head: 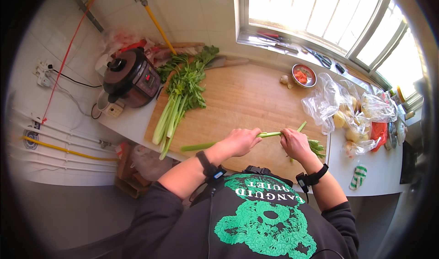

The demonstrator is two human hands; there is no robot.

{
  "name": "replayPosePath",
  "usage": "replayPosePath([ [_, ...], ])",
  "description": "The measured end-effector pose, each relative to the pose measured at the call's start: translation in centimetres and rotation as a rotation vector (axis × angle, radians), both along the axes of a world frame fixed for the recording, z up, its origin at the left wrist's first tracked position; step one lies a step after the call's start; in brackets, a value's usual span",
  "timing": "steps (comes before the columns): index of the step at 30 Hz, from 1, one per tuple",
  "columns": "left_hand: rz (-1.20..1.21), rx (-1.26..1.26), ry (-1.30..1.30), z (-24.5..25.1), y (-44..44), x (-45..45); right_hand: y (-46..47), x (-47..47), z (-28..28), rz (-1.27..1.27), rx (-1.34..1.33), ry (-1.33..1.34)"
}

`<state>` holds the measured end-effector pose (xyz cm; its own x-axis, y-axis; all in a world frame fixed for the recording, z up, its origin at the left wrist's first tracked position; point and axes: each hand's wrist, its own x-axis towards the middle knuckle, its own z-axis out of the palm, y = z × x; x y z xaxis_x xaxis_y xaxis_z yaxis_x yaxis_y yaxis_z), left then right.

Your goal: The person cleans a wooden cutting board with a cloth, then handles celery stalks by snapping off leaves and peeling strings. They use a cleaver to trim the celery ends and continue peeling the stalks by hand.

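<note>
My left hand (244, 142) and my right hand (295, 144) are both closed on a green celery stalk (271, 134), whose short middle stretch shows between them, above the cutting board. A longer piece of stalk (197, 146) sticks out to the left behind my left wrist; whether it belongs to the held one I cannot tell. Just beyond my right hand a stalk tip (302, 125) points away, and celery leaves (316, 148) lie beside that hand. The wooden cutting board (247, 98) spans the counter before me. On its left lies a leafy celery bunch (187, 84).
An electric pressure cooker (132, 81) stands left of the board. A knife (226, 63) lies along the far edge. Garlic (284, 79) and a metal bowl (304, 75) of orange-red food sit back right. Bagged vegetables (346, 116) and a striped glove (358, 177) are at right; scissors (321, 58) lie on the sill.
</note>
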<state>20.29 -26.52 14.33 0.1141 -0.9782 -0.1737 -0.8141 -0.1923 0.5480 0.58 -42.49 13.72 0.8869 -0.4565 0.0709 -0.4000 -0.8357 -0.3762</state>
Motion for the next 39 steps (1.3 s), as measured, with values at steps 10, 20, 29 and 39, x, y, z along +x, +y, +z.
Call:
replayPosePath([
  [10,0.183,0.127,-0.001,-1.7,-2.1,2.3,-1.7,8.0,-3.3,-0.159,0.005,0.286],
  [20,0.429,0.082,0.276,-0.6,0.7,7.4,-2.0,14.5,-1.7,0.023,-0.054,0.061],
  [29,0.489,0.044,0.206,-0.1,2.4,7.4,-1.1,16.4,-2.5,0.011,0.023,0.067],
  [39,0.460,0.054,0.105,2.1,1.7,6.3,-1.3,15.8,-1.9,-0.080,0.060,0.023],
])
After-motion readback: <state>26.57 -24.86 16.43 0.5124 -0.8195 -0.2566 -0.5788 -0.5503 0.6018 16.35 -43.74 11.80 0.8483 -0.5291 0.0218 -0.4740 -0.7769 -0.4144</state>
